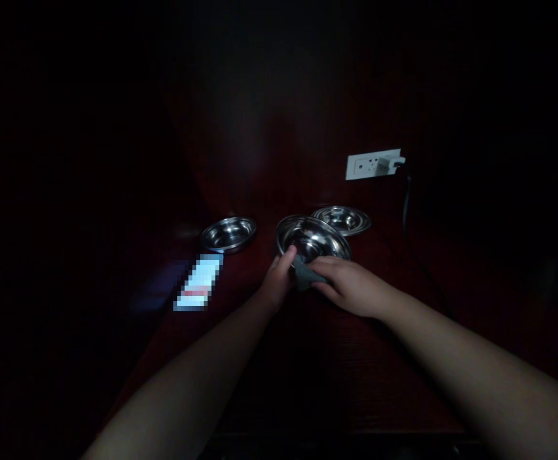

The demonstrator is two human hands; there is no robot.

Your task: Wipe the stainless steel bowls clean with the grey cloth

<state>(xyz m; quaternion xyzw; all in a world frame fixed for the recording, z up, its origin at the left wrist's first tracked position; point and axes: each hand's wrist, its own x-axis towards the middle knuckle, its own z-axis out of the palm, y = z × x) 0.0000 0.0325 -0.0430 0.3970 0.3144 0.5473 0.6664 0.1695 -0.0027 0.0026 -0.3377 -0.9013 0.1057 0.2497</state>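
A shiny metal bowl point(308, 231) is tilted toward me over the dark red table. My left hand point(280, 276) grips its near left rim, with the thumb on the inner side and the other fingers hidden behind. A grey-green cloth point(304, 275) is pinched in my right hand point(343, 281) and lies against the bowl's near edge. Behind this bowl, to the right, sits a second metal bowl point(342, 220) with a wide rim. A third metal bowl point(230, 234) stands to the left, apart from my hands.
A lit phone point(198, 282), its screen blurred out, lies left of my hands near the table's left edge. On the back wall is a white socket plate point(368, 165) with a plug in it; a dark cable point(407, 207) hangs down from there. The surroundings are very dark.
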